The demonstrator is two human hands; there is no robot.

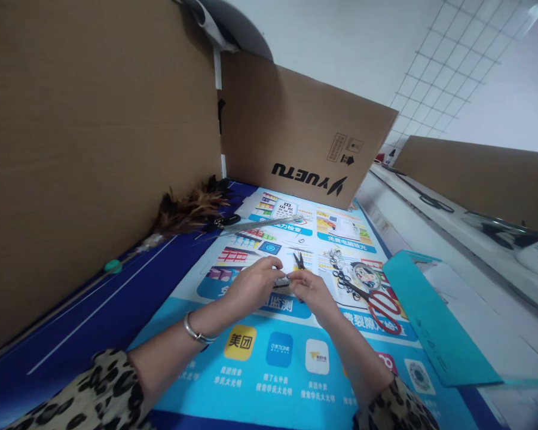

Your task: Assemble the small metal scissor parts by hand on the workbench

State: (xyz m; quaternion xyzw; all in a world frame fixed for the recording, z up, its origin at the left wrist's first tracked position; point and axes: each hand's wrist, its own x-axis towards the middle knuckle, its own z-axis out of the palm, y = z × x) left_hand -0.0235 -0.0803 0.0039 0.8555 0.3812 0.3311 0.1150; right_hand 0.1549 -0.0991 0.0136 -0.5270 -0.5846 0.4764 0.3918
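Observation:
My left hand (253,283) and my right hand (311,291) meet over a printed blue poster (278,352) on the table. Both are closed in a pinch on a small silvery object (281,282) held between them; I cannot make out what it is. A small pair of dark pliers (299,260) lies just beyond my right fingers. A silver bangle sits on my left wrist. Both sleeves are leopard print.
Red-handled scissors (376,301) and a cluster of small metal parts (341,266) lie right of my hands. A teal folder (430,316) lies at the right. A feather duster (179,218) rests at the left. Cardboard walls (305,131) stand behind and left.

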